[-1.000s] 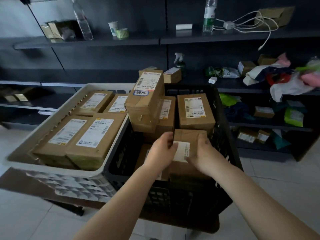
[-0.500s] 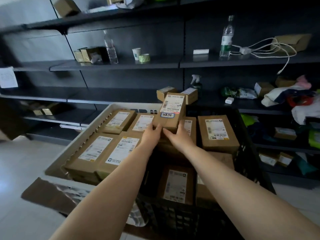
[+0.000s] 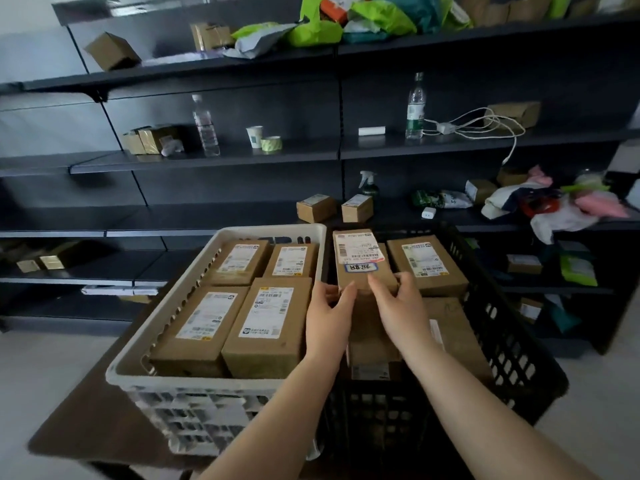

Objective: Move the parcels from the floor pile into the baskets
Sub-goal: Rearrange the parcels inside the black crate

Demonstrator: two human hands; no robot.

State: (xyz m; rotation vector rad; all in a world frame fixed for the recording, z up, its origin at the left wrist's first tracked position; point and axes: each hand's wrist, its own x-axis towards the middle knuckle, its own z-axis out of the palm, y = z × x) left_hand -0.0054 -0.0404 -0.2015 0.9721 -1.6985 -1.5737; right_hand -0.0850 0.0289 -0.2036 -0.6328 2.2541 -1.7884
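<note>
Two baskets stand side by side on a low brown platform. The white basket on the left holds several brown labelled parcels lying flat. The black basket on the right also holds several brown parcels. Both my hands grip the near end of one labelled parcel that lies on top of the others at the black basket's back left. My left hand holds its left corner. My right hand holds its right corner, fingers over the top face.
Dark metal shelving runs along the wall behind the baskets. It carries small boxes, two water bottles, a spray bottle, a white cable and coloured bags. Pale tiled floor lies to the left and right.
A second ago both hands held a small parcel at the black basket's front. They moved to the tall labelled parcel farther back, which now lies lower. The camera tilted upward.
</note>
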